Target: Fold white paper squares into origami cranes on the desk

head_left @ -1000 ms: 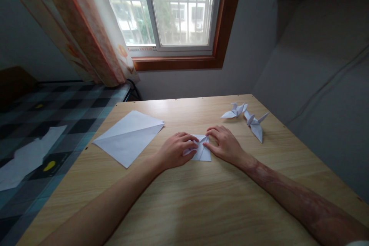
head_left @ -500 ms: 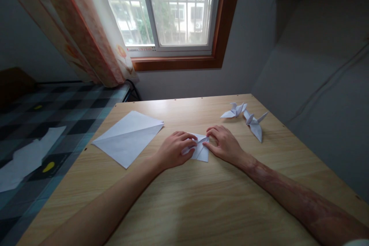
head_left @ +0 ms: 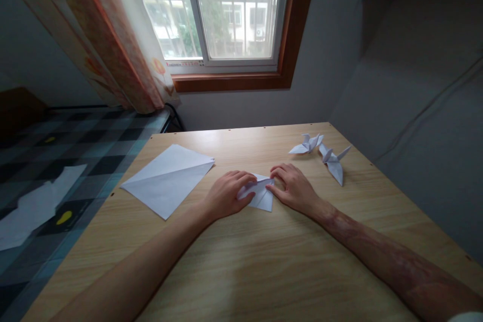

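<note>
A small, partly folded white paper piece (head_left: 261, 194) lies on the wooden table (head_left: 264, 261), between both hands. My left hand (head_left: 226, 194) rests on its left side with fingers curled, thumb and fingertips pinching a flap. My right hand (head_left: 293, 187) presses the paper's right tip with fingers bent and close together. Both forearms lie across the table toward the camera.
A larger white sheet (head_left: 166, 179) with a diagonal crease lies to the left. Two finished paper cranes (head_left: 308, 144) (head_left: 334, 163) sit at the far right. A checkered bedspread (head_left: 56, 171) with white paper (head_left: 30, 206) is left of the table; a window (head_left: 226, 10) and curtain (head_left: 113, 35) are behind.
My left hand has slid slightly left along the folded piece, uncovering more of its top flap. My right hand has stayed in place.
</note>
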Action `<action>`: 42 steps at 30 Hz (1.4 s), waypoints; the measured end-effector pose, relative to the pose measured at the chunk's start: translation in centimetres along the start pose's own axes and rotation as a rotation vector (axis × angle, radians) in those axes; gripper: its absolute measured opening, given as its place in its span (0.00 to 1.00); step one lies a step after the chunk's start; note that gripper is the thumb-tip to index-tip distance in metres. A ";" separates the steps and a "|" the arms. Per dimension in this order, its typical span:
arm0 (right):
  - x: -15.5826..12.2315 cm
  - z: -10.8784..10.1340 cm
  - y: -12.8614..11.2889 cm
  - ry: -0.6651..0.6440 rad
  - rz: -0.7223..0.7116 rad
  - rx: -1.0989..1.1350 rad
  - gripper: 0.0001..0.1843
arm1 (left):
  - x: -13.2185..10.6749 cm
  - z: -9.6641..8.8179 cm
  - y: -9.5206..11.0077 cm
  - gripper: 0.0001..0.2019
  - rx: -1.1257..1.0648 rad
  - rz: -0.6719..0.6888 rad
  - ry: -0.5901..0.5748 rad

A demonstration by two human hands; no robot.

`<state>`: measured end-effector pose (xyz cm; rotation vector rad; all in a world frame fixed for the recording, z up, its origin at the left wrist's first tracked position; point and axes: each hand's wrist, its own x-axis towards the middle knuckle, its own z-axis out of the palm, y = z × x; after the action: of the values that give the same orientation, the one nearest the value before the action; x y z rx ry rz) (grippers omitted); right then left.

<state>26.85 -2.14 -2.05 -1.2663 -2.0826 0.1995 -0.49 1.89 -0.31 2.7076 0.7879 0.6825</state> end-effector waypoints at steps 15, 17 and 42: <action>-0.1 0.0 -0.1 0.016 -0.033 -0.034 0.03 | 0.2 0.2 -0.7 0.10 0.043 -0.045 0.151; -0.2 -0.1 -0.4 -0.032 -0.129 -0.059 0.04 | 0.2 0.1 -0.7 0.10 0.073 0.009 0.087; 0.0 -1.0 -0.6 -0.194 -0.160 0.199 0.09 | 0.1 -0.1 1.7 0.34 0.078 -0.056 -0.029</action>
<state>27.04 -2.63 -1.08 -0.9899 -2.2525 0.4611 0.26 0.50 0.44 2.7463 0.8974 0.6116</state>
